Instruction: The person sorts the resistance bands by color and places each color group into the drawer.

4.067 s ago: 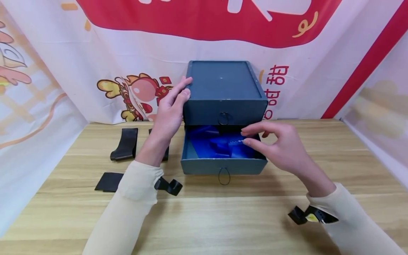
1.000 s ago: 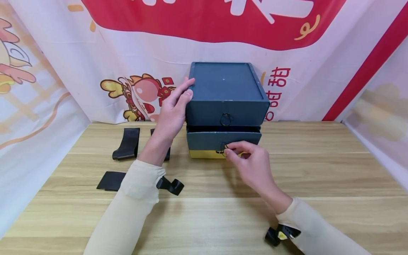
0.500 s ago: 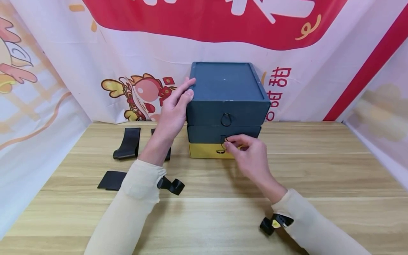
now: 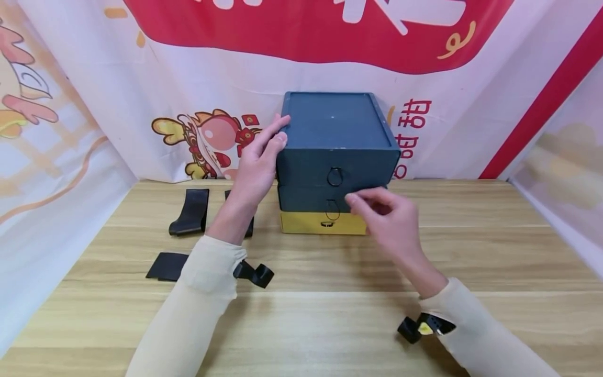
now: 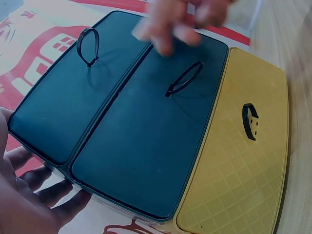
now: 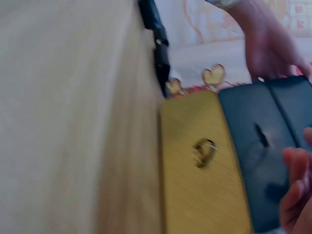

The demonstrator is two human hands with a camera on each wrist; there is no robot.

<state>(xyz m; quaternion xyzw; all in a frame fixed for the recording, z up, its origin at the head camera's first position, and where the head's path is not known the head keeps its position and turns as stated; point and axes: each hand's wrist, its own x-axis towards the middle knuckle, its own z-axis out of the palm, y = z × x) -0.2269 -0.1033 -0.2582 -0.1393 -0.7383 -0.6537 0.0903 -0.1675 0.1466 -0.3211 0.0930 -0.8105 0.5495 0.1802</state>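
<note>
A stack of three drawers stands against the back cloth. Its top drawer (image 4: 306, 166) and middle drawer (image 4: 301, 199) are dark blue-grey, and the bottom drawer (image 4: 301, 223) is yellow. All three fronts are pushed in. My left hand (image 4: 254, 170) rests against the stack's left side, thumb at the upper front corner and fingers stretched along the wall. My right hand (image 4: 393, 217) hovers just before the right part of the middle drawer, fingers loosely bent and holding nothing. Beside it hangs the middle drawer's black loop pull (image 5: 170, 91), free of the fingers.
Left of the stack, a black curved strap-like piece (image 4: 190, 212) and a flat black piece (image 4: 166, 266) lie on the wooden table (image 4: 320, 324). Another black piece (image 4: 249, 228) is partly behind my left forearm. Printed cloth (image 4: 212, 68) hangs behind and at both sides.
The middle drawer, earlier pulled out with blue material inside, has slid back in. My right hand has let go of its loop and moved right. The left hand stays in place.
</note>
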